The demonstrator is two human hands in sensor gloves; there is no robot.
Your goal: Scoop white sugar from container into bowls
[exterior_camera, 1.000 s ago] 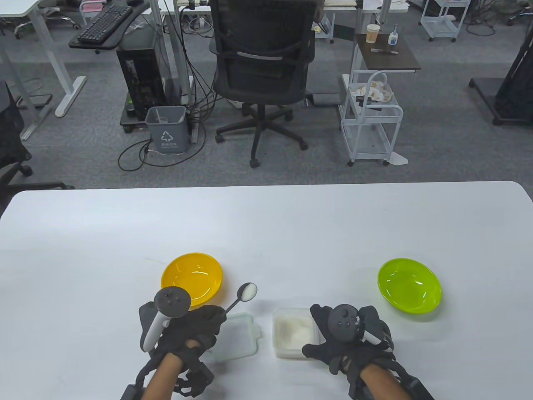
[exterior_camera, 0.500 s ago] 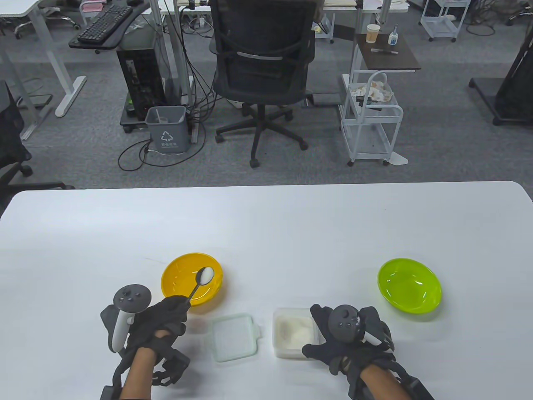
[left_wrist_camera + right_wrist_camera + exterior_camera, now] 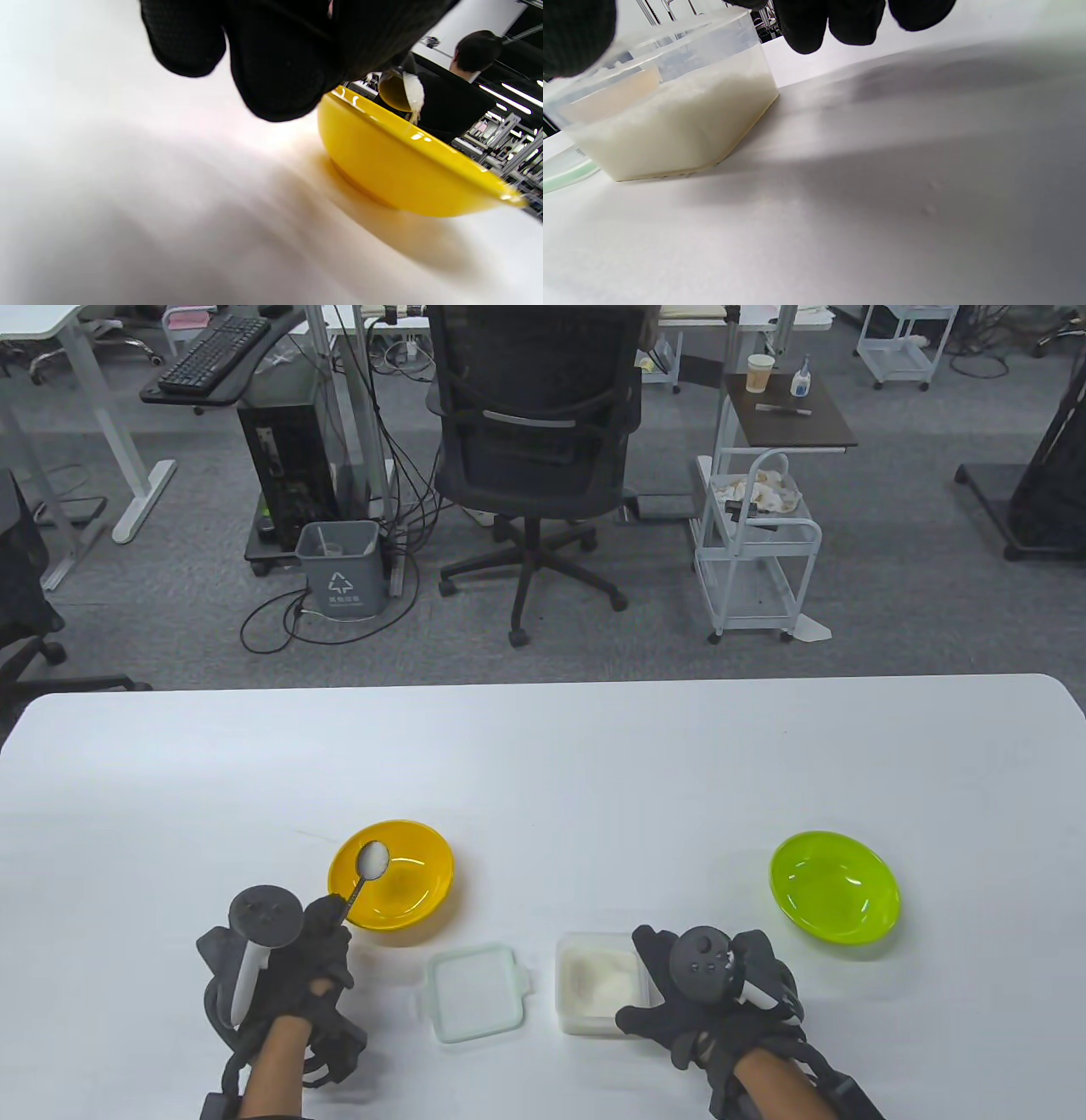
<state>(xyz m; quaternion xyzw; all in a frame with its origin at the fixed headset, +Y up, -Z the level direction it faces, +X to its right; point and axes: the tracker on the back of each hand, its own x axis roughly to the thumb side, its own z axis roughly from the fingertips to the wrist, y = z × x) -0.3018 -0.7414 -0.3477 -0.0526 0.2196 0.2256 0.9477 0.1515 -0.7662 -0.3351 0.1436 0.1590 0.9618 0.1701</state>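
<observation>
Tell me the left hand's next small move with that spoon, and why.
Probably keep tipping the spoon until it empties. The left hand holds it over the yellow bowl, and the left wrist view shows sugar just starting to spill off its tilted edge, most still heaped in it.

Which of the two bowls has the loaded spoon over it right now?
The yellow bowl, left of the lid. The left hand holds the spoon of sugar above it. The green bowl on the right has nothing over it.
</observation>
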